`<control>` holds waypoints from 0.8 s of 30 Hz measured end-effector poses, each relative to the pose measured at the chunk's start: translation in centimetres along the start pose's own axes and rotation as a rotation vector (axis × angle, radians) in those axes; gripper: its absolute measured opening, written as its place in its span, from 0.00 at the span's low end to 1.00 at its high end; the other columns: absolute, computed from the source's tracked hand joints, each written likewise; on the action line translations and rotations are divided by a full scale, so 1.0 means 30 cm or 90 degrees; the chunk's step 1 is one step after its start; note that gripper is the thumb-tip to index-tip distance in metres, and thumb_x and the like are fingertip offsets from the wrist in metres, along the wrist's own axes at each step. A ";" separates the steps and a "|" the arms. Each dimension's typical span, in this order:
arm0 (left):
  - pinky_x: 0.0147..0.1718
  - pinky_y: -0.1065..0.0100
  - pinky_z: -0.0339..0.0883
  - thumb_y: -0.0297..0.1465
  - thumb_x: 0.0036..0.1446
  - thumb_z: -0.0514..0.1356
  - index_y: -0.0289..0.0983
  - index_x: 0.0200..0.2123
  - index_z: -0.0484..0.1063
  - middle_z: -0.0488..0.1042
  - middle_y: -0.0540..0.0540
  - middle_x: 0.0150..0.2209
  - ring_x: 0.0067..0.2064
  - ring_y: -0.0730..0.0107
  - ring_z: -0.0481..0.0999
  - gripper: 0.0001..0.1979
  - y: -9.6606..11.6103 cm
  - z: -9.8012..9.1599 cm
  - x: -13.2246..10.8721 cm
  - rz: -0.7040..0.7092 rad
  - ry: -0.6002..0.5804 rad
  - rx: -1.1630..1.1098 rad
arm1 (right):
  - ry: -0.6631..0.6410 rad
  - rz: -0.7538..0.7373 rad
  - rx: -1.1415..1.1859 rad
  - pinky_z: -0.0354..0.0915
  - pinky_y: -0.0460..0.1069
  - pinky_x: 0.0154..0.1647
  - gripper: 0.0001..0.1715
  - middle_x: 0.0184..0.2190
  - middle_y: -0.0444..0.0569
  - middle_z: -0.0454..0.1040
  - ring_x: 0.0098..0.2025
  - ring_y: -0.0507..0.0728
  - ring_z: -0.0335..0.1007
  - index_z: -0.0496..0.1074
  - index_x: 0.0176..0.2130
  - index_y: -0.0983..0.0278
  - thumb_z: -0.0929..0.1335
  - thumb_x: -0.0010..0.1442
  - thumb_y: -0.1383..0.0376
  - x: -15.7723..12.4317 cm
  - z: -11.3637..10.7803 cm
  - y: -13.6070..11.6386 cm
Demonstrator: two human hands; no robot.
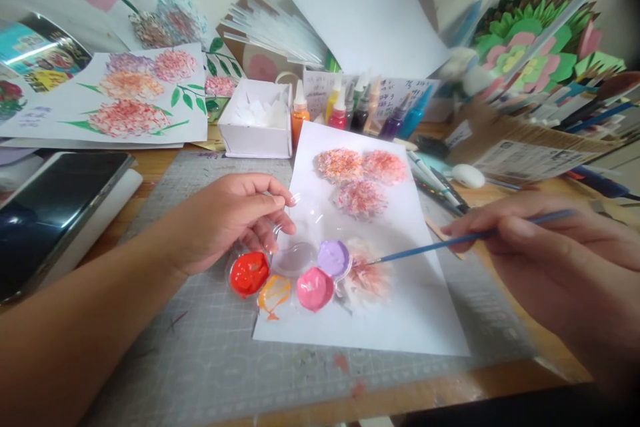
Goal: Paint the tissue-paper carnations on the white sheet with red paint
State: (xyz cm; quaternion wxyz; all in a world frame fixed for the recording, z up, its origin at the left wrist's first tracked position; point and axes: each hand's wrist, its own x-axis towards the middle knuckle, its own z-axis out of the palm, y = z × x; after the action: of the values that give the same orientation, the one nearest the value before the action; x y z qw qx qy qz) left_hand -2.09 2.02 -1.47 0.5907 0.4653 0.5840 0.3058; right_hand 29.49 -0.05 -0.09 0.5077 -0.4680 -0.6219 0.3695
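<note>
My left hand (pixel 260 213) pinches the rim of a clear plastic paint palette (pixel 296 257), tilted above the paper. Its wells hold red paint (pixel 249 273), orange paint (pixel 275 291), pink paint (pixel 315 288) and lilac paint (pixel 333 257). A thin blue paintbrush (pixel 440 245) is gripped in my right hand (pixel 540 260). The brush tip meets, or hovers just over, a pale pink painted flower (pixel 367 273); contact cannot be made out. That flower is on a white sheet of paper (pixel 420 320), below a cluster of orange, coral and pink flowers (pixel 360 177).
Under the paper lies a grey cutting mat (pixel 200 360). Several paint bottles (pixel 337 110) stand behind it beside a white box (pixel 255 120). At left are a phone (pixel 65 200) and a finished flower painting (pixel 135 93). A cardboard box of brushes (pixel 530 137) stands at right.
</note>
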 end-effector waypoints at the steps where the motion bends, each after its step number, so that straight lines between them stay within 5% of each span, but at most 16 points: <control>1: 0.16 0.78 0.64 0.35 0.54 0.62 0.38 0.33 0.73 0.80 0.47 0.26 0.18 0.76 0.74 0.07 0.000 0.000 -0.001 0.000 0.001 0.001 | -0.007 0.001 0.003 0.74 0.50 0.36 0.03 0.28 0.48 0.79 0.32 0.56 0.77 0.79 0.30 0.57 0.71 0.53 0.64 -0.001 -0.001 0.003; 9: 0.16 0.78 0.64 0.36 0.54 0.62 0.39 0.33 0.74 0.80 0.47 0.26 0.18 0.76 0.74 0.07 0.000 0.000 0.005 -0.001 0.011 0.008 | 0.068 0.002 0.001 0.73 0.49 0.33 0.12 0.29 0.47 0.75 0.31 0.53 0.74 0.79 0.26 0.56 0.68 0.55 0.70 -0.012 -0.003 -0.006; 24: 0.18 0.76 0.64 0.37 0.54 0.63 0.39 0.34 0.72 0.80 0.47 0.27 0.19 0.76 0.73 0.08 -0.006 -0.006 0.002 -0.030 0.020 0.020 | 0.082 0.027 0.013 0.74 0.49 0.33 0.06 0.27 0.48 0.77 0.31 0.55 0.76 0.78 0.24 0.60 0.71 0.51 0.67 0.002 -0.027 -0.002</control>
State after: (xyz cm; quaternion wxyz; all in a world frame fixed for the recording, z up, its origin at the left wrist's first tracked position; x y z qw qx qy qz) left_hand -2.27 2.03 -1.64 0.5814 0.4558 0.6084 0.2899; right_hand 30.27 -0.03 0.15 0.5436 -0.4988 -0.5737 0.3556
